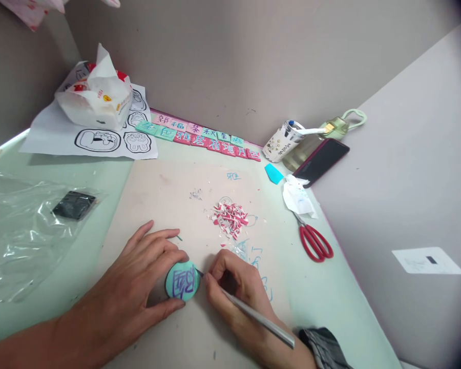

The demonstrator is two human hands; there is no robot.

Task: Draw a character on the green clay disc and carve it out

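Below, left hand spread, right hand curled

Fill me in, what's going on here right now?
A person's left hand holds a round turquoise disc with purple markings between thumb and fingers, on a beige board. The right hand grips a slim metal tool, its tip at the disc's right edge. Beyond the hands lies a pile of red and white shavings; red-handled scissors rest off to the right.

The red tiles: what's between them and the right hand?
In the head view, red and white scraps and blue writing lie between the red tiles and the right hand.
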